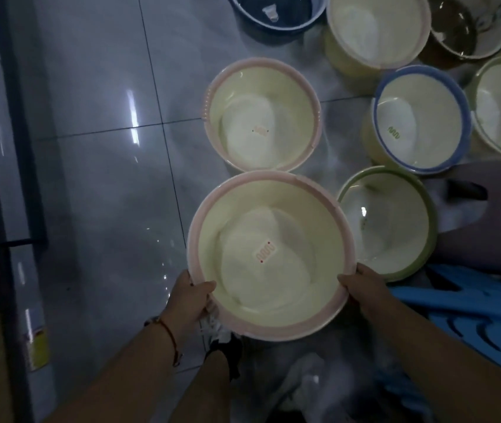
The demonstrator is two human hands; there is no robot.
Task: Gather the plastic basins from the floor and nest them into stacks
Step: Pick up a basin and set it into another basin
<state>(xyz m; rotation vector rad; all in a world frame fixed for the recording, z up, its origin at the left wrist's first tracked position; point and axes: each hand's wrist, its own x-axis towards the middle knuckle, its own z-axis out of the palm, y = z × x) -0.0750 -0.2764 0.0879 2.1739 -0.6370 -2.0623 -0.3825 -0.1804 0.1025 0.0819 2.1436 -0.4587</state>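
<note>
Your left hand grips the near-left rim of the pink-rimmed basin, thumb hooked over the lip and the other fingers curled underneath, out of sight. The basin is carried mouth-up and roughly level in front of you, off the tiled floor. Your right hand holds the near-right rim the same way, thumb inside and fingers wrapped below. Both hands sit on your side of the basin, so neither is nearer the target; the far edge leads.

What matters is straight ahead: a second pink-rimmed basin stands on the floor directly beyond the one you hold, its near rim just past your basin's far rim in this view. It looks the same size and colour, so it is likely the match. Carry forward along that line, centre over it, then lower.

To the right, the green-rimmed basin sits close beside your right hand; a blue-rimmed basin stands further back.
</note>
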